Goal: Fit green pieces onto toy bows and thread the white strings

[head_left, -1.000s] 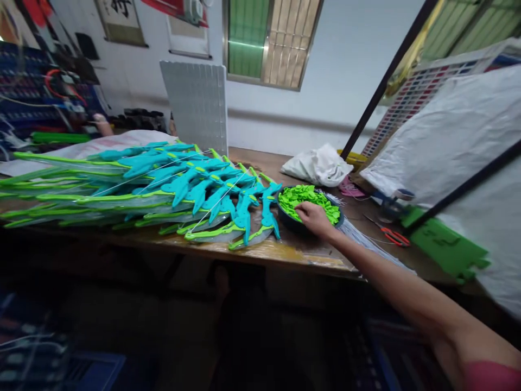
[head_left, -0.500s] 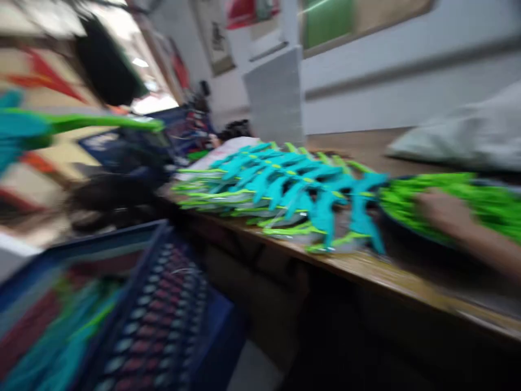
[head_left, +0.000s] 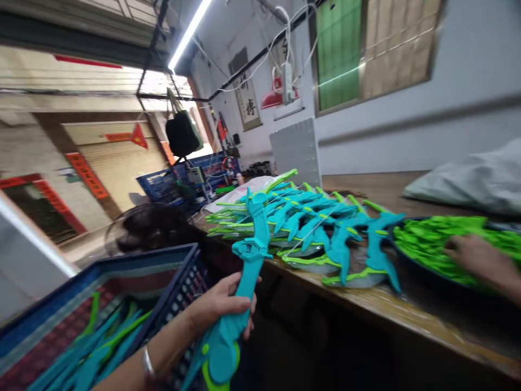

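Observation:
My left hand [head_left: 222,308] is closed around the grip of a teal and green toy bow [head_left: 249,271], held upright in front of the table edge. My right hand [head_left: 478,260] rests in a dark bowl [head_left: 411,266] of small bright green plastic pieces [head_left: 431,239] on the right; its fingers are blurred and partly buried. A row of several finished teal and green bows [head_left: 309,228] lies fanned across the wooden table [head_left: 407,309] between the two hands.
A blue crate [head_left: 134,271] with more teal and green bow parts stands at lower left. A white bag [head_left: 472,179] lies at the right rear, a white grid panel [head_left: 295,149] leans on the wall. A dark fan [head_left: 146,233] sits beyond the crate.
The view has swung left. My left hand has come into view holding a bow near the crate. My right hand stays in the bowl of green pieces.

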`<state>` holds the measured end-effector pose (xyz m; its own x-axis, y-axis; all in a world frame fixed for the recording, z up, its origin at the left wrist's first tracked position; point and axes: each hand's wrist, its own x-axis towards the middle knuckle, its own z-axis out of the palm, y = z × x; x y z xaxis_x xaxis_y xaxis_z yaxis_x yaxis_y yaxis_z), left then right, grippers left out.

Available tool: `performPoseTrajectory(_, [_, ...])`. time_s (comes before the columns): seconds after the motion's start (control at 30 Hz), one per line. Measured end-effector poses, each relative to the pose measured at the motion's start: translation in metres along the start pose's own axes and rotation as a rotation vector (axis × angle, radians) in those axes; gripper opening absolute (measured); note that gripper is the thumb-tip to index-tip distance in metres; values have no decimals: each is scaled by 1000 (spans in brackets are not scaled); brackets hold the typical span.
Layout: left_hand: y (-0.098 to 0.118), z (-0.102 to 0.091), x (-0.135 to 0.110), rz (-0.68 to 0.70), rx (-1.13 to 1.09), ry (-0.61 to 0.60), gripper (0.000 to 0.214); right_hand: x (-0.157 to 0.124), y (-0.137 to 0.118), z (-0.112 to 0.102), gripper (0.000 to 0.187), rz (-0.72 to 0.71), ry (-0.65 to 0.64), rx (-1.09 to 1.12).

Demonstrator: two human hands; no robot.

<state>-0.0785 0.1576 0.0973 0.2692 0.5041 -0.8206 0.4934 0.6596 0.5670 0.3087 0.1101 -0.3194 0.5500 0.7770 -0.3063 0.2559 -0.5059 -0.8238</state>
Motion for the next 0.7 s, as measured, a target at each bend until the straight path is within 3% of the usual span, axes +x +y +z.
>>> performPoseTrajectory(0.07, [-18,16,20,71,39,2,61,4,10,-31,22,121,-41,-34])
performPoseTrajectory(0.13, [-27,31,33,126,60,-12,60,0,2,-48,15,181,-18,-6])
performPoseTrajectory(0.2, [-34,45,45,104,-20,26,61,-15,-19,-53,12,201,-23,78])
performPoseTrajectory(0.3, [-43,61,62,19,-113,175,72,-57,-61,-50,28,163,-203,276])
performPoseTrajectory(0.37, [-47,66,70,-11,-75,199,75,-93,-91,-47,28,105,-328,389])
performPoseTrajectory(0.47, [-44,66,74,-40,8,108,71,-150,-135,-49,26,-132,-531,634])
performPoseTrajectory(0.53, [-39,66,72,-64,71,3,64,-183,-162,-59,20,-261,-582,689])
performPoseTrajectory(0.7, [-46,82,61,-42,298,-419,40,-244,-199,-89,11,-369,-676,618])
